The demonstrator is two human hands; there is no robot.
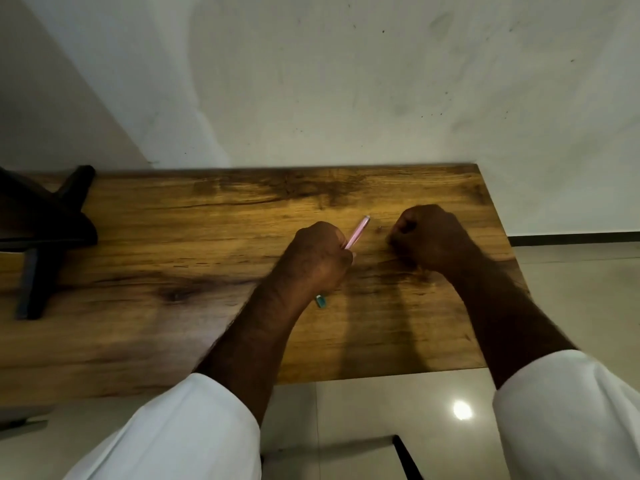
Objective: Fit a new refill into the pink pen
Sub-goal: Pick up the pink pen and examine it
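My left hand [320, 256] is closed around the pink pen [358, 232], whose free end points up and to the right above the wooden table [207, 237]. A small teal piece [321, 301] shows just below my left wrist, on or near the table. My right hand [431, 237] rests on the table to the right of the pen as a closed fist; whether it holds anything is hidden. A tiny dark bit [380, 229] lies on the table between the pen tip and my right hand.
A black stand or chair base [45, 223] sits on the table's left part. A white wall rises behind the far edge. The table's right edge drops to a tiled floor [571, 289], and the near edge lies just under my forearms.
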